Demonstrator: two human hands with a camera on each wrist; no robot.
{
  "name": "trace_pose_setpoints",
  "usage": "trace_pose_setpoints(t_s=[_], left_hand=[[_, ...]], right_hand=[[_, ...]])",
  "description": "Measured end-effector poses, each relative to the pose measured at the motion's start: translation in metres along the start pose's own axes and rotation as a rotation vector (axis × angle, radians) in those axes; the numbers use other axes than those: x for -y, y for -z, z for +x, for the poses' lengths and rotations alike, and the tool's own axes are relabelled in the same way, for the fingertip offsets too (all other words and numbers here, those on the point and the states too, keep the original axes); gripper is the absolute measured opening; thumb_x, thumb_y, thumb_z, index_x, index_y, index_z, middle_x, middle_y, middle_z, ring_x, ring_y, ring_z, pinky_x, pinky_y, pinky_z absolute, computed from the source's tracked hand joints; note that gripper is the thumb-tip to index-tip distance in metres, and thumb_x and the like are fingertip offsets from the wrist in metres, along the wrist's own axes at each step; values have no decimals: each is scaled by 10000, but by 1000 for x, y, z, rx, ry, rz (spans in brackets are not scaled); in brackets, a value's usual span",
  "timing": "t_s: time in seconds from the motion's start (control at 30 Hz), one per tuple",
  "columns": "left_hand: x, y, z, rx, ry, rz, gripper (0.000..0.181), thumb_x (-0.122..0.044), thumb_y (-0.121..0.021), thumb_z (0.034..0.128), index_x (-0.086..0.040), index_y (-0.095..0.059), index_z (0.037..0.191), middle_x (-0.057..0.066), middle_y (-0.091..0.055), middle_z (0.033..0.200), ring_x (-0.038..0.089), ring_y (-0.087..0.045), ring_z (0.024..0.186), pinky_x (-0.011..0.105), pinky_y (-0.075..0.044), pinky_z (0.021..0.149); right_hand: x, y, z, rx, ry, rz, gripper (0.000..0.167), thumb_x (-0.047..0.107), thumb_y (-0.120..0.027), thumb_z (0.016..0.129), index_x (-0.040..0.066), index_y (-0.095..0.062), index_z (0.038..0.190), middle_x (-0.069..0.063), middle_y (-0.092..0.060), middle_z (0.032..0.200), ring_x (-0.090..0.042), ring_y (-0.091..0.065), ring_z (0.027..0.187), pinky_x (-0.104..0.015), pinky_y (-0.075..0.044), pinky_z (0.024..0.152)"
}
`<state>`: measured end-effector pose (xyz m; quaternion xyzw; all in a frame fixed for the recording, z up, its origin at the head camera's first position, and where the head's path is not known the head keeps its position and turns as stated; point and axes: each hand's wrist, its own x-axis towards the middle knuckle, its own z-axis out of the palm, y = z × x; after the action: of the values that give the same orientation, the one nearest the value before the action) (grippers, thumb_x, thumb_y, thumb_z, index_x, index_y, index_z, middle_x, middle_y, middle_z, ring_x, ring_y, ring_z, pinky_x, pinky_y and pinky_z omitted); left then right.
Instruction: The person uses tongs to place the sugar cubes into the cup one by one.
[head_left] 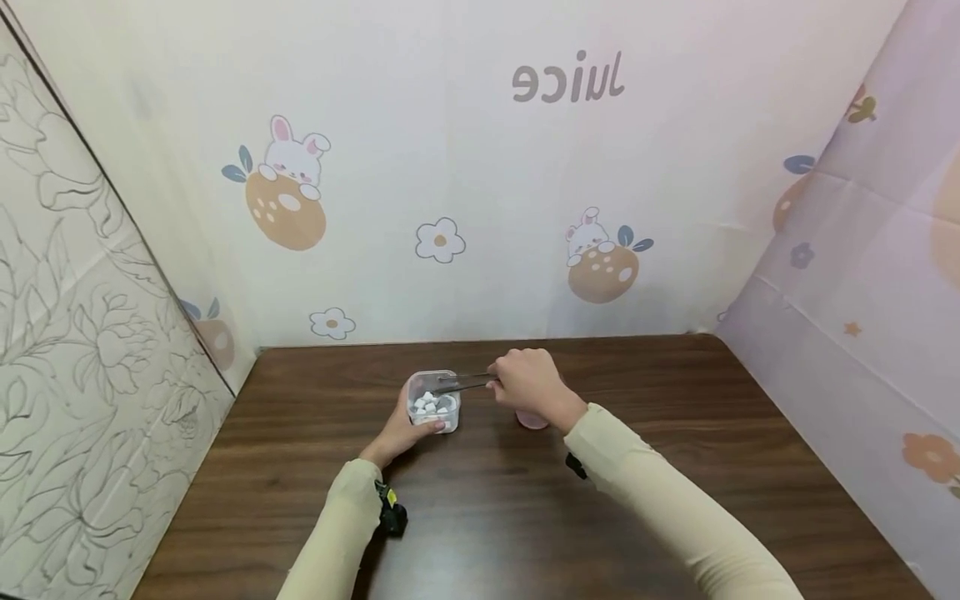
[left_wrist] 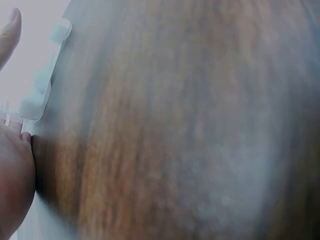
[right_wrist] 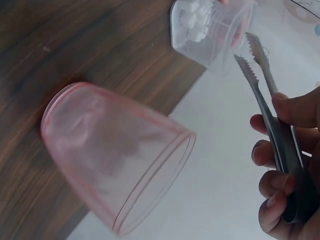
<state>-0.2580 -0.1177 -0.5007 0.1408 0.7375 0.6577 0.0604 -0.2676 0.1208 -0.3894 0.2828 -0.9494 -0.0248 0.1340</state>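
While my left fingers (head_left: 433, 427) hold the clear tub (head_left: 422, 382), my right fingers (right_wrist: 273, 184) point the metal tongs (right_wrist: 299, 192) at it from the side. What matters most, I think, is how the tips of the tongs sit next to the white blocks (head_left: 429, 403). The tongs run long-ways from my right fingers over to the left, and their tips poke over the right edge of the tub. The white blocks lie down in the tub, a bit left of the tips and nearer to me. My left fingers are closer to the blocks than my right ones, since they wrap around the tub, with the thumb along its near side. My right fingers are bent around the tongs, with my thumb on one arm, so they are not spread wide. The two arms of the tongs stand a little apart, and I see no block between the tips. I can't tell if a tip touches one. The pink cup (right_wrist: 115, 145) stands on the brown tabletop (head_left: 480, 525), below my right fingers, with its wide mouth up. It is apart from the tub, and I am not holding it.
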Motion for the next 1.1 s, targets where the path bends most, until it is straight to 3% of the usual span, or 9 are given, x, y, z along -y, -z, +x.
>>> trace_pose_setpoints(t_s=[0.13, 0.23, 0.5, 0.63, 0.87, 1.1], left_hand=[[0, 1, 0, 2, 26, 1, 959, 28, -727, 789, 31, -75, 1492, 299, -210, 1487, 427, -271, 1312, 522, -206, 1068], [1, 1, 1, -3, 13, 8, 966, 21, -738, 781, 37, -82, 1490, 307, -236, 1471, 432, -293, 1295, 529, -216, 1060], [5, 2, 2, 2, 22, 3, 998, 13, -751, 772, 10, -71, 1502, 297, -277, 1449, 424, -344, 1251, 498, -254, 1040], [7, 3, 4, -3, 14, 6, 987, 13, -751, 771, 10, -84, 1499, 296, -296, 1436, 414, -361, 1237, 497, -273, 1028], [37, 3, 15, -36, 20, -1, 1033, 0, -780, 751, -49, -86, 1515, 250, -311, 1448, 365, -366, 1241, 475, -265, 1032], [42, 3, 16, -45, 5, 12, 1030, -54, -800, 751, -82, -109, 1514, 214, -342, 1435, 317, -393, 1220, 429, -295, 1017]], right_hand=[[8, -10, 11, -31, 20, -51, 199, 239, -706, 807, 196, -650, 621, 39, -472, 504, -115, -368, 430, -298, -344, 379], [12, -13, 16, -60, 26, -78, 302, 226, -737, 774, 192, -558, 533, 60, -388, 475, -101, -296, 431, -279, -295, 372], [21, -15, 25, -72, 49, -134, 505, 235, -776, 709, 211, -331, 472, 83, -265, 478, -87, -233, 450, -256, -239, 379], [25, -18, 31, -40, 41, -162, 483, 274, -813, 659, 213, -371, 474, 87, -320, 478, -85, -269, 448, -272, -323, 367], [34, -16, 38, 41, 19, -217, 367, 344, -821, 655, 194, -509, 533, 66, -416, 505, -87, -350, 451, -301, -404, 401], [40, -14, 41, 44, 32, -247, 302, 288, -788, 677, 176, -539, 549, 55, -439, 505, -91, -376, 451, -308, -422, 412]])
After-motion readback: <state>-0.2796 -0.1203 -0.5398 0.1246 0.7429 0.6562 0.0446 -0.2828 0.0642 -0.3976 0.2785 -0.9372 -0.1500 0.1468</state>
